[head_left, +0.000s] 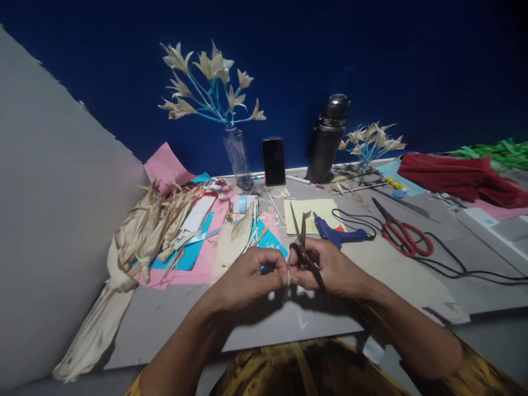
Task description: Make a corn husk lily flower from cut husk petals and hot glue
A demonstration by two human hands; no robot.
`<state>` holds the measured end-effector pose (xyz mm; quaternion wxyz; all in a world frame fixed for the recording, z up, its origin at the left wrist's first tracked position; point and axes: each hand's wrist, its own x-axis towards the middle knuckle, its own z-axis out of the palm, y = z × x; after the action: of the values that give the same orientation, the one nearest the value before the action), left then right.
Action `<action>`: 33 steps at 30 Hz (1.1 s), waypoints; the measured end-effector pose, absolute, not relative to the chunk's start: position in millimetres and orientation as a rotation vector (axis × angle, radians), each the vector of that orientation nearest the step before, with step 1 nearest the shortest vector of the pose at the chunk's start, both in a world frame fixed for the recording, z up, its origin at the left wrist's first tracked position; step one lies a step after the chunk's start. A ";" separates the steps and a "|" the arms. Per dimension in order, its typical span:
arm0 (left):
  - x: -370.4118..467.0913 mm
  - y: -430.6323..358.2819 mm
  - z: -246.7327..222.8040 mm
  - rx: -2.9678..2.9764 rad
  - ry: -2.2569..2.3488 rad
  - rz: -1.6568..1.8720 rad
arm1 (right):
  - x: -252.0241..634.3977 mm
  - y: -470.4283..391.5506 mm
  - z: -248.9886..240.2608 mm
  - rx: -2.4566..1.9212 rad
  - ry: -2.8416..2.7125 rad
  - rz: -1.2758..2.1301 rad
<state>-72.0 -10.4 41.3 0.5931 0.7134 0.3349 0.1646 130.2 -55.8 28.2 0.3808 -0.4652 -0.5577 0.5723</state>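
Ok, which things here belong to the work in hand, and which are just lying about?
Likely in the work:
black scissors, in the right hand
pale scrap, at the left hand's fingertips
husks
glue gun, perhaps

Probably just lying about:
phone
flask
red cloth
red scissors, maybe a spare

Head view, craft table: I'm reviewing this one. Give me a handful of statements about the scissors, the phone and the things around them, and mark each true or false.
1. Dark-handled scissors are in the right hand. True.
2. The blades of the dark-handled scissors are fully closed. False: they stand apart.
3. The phone stands between the clear vase and the dark flask. True.
4. The red-handled scissors lie left of the glue gun. False: the red-handled scissors lie to its right.
5. The flower stems in the clear vase are red. False: they are blue.
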 end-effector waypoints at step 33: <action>-52.6 -22.2 22.7 1.084 0.847 0.554 | 143.9 -64.8 11.9 -1.064 -0.874 1.526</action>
<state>-52.6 -22.2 22.7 0.7376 0.4935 0.3857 0.2524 143.9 -64.8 11.9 0.5167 -0.4433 -0.3641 0.6356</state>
